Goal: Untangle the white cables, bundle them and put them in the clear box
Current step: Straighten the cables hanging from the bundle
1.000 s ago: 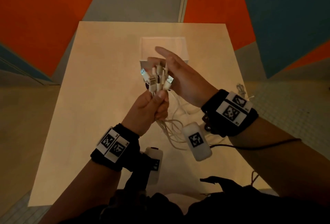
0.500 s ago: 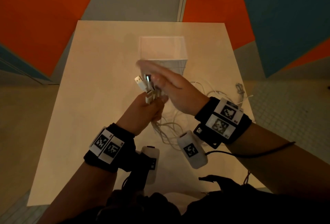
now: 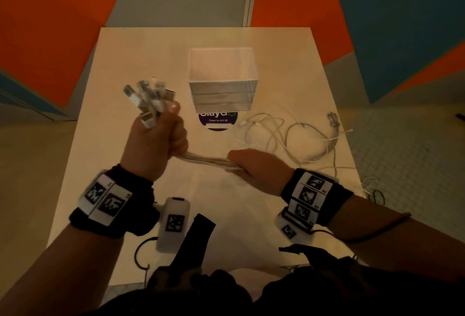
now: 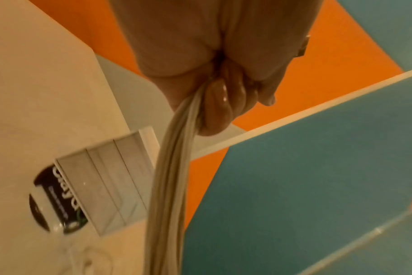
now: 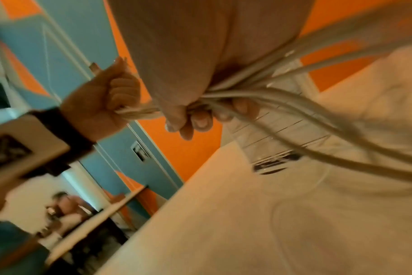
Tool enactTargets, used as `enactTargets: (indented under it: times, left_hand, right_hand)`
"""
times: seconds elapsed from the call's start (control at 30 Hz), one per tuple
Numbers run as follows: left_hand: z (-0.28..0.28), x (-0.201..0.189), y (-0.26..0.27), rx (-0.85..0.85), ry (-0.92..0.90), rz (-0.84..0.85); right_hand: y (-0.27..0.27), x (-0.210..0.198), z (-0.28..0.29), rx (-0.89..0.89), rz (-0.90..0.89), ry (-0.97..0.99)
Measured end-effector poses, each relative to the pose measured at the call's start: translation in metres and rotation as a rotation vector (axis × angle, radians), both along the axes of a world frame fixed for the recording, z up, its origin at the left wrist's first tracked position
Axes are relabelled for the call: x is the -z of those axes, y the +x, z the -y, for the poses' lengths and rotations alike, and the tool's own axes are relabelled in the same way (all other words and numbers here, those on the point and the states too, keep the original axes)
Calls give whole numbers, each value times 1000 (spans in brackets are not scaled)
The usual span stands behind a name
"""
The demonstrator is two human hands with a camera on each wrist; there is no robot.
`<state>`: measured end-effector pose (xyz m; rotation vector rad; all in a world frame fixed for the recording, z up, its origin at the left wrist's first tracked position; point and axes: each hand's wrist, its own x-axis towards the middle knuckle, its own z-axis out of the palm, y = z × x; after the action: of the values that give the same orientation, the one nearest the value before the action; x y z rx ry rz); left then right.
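Observation:
My left hand [image 3: 158, 137] is fisted round a bunch of white cables [image 3: 206, 160], with their plug ends [image 3: 148, 99] fanning out above the fist. My right hand [image 3: 254, 169] grips the same bunch a short way to the right, so the strands run taut between both hands over the table. In the left wrist view the cables [image 4: 172, 176] leave the curled fingers [image 4: 221, 104] as one thick strand. In the right wrist view the right fingers [image 5: 200, 119] close round the cables [image 5: 259, 93]. The clear box [image 3: 221, 79] stands empty behind the hands.
Loose white cable loops [image 3: 289, 134] trail over the right side of the pale table [image 3: 125, 64], up to its right edge. A round dark sticker [image 3: 217, 120] lies in front of the box. Orange and blue wall panels surround the table.
My right hand left the plug ends and slid down and right along the cables, drawing them taut. My left hand moved left, still holding the plug ends.

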<state>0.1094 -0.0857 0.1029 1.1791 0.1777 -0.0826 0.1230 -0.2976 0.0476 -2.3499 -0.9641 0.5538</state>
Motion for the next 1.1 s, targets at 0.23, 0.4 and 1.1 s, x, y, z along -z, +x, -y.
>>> enactTargets:
  times: [0.23,0.4,1.1]
  left_hand:
    - [-44,15,-8,-78,11,36]
    - [-72,11,-4,-120,16,53]
    - [-18,-1,-6,-132,-55,100]
  right_hand:
    - [19,31,91,93,236,-212]
    - [39,25,137,185,146,-598]
    - [-8,14,-55,111,-235,244]
